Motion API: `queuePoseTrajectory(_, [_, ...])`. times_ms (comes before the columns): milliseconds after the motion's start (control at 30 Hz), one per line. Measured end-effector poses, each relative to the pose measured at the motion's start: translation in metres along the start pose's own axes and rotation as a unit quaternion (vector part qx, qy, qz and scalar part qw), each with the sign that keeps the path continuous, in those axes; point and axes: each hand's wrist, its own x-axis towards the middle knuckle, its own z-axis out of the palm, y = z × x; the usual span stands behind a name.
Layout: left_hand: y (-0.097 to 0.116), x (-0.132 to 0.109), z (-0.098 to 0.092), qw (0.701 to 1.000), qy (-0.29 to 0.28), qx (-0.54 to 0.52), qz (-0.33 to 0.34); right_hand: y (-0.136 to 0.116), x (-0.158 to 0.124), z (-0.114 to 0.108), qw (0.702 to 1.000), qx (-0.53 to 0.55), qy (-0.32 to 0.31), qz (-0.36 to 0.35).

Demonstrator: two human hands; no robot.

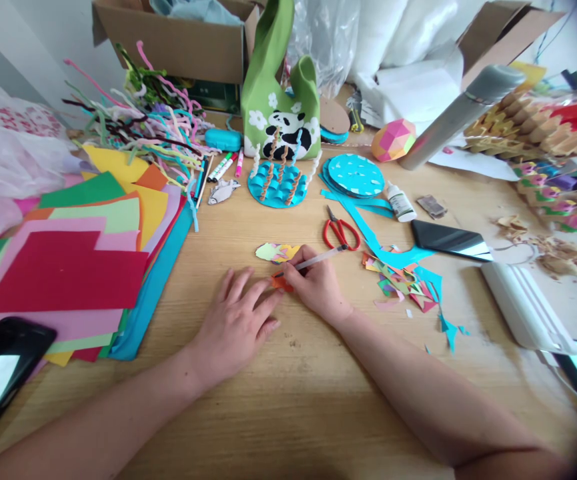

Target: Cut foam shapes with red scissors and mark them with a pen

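Observation:
My right hand (318, 283) is closed around a thin clear pen (318, 258), its tip on a small orange paper piece (280, 282). My left hand (235, 320) lies flat on the wooden table with its fingers spread, the fingertips close to the orange piece. Just behind my right hand is a small colourful paper cutout (271, 251), partly covered by the fingers. Red-handled scissors (341, 233) lie beyond, to the right. Farther back stands a blue paper disc (277, 193) with loops and upright twisted stems.
Coloured sheets (68, 267) and a phone (11, 367) lie left. At right are paper scraps (408, 283), a glue bottle (400, 203), a dark phone (451, 240) and a white device (528, 307). A green panda bag (283, 100) stands behind, near pipe cleaners (143, 120).

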Motion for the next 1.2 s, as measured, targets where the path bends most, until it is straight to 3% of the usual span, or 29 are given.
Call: queuePoseTrajectory(1200, [0.0001, -0.0001, 0.0007, 1.000, -0.007, 0.004, -0.003, -0.0024, -0.0004, -0.0007, 1.000, -0.016, 0.008, -0.001])
